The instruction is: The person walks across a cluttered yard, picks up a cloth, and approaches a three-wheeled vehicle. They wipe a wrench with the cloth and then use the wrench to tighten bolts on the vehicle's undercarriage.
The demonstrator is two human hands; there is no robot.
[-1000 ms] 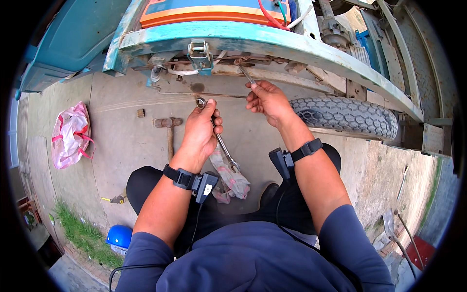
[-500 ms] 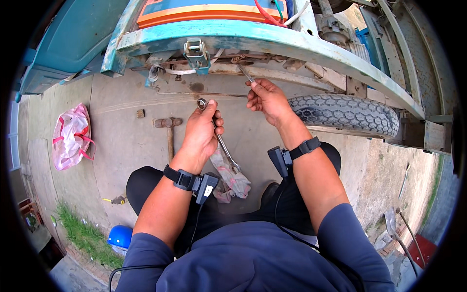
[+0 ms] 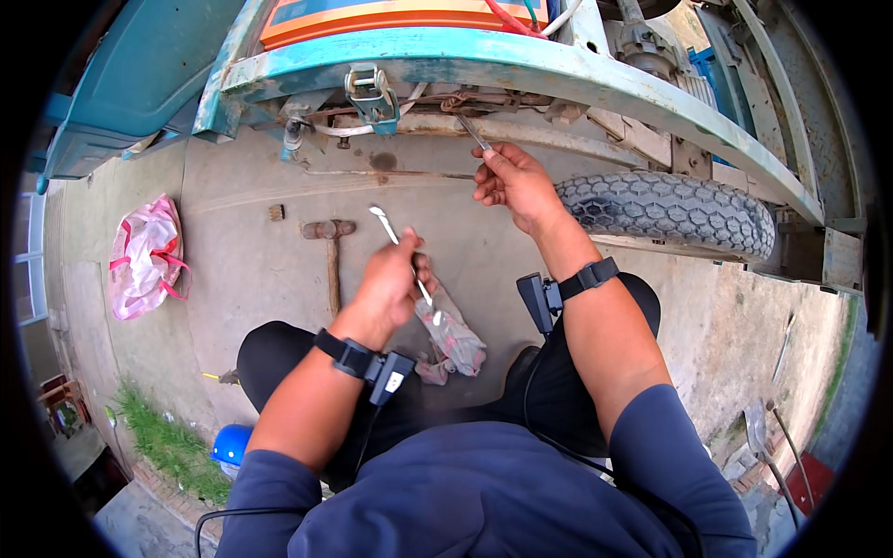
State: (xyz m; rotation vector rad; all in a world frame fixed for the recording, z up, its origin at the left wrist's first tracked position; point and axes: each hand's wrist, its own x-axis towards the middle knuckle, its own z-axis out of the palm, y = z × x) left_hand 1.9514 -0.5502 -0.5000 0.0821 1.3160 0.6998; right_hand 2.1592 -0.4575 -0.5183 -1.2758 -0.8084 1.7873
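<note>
A silvery combination wrench [image 3: 382, 219] is gripped in my left hand [image 3: 389, 284], over the concrete left of centre; it is partly smeared by motion. My right hand [image 3: 513, 186] pinches a slim metal tool [image 3: 473, 132] between thumb and fingers. That tool's far end reaches up to rusty coiled wire or linkage [image 3: 453, 100] under the pale blue frame beam [image 3: 521, 59]. What its tip is, and whether it touches, I cannot tell. A crumpled, stained glove or cloth [image 3: 458, 342] lies on the ground below the wrench.
A hammer [image 3: 329, 231], a small brush-like block [image 3: 276, 213] and a pink-white plastic bag [image 3: 147, 256] lie on the left. A treaded tyre [image 3: 665, 214] stands right of my right hand. A blue latch bracket [image 3: 374, 99] hangs from the beam. A thin rod [image 3: 391, 174] crosses beneath.
My left hand has come slightly down, and the wrench in it has turned. My right hand stays almost in place with its tool. The whole view has shifted slightly.
</note>
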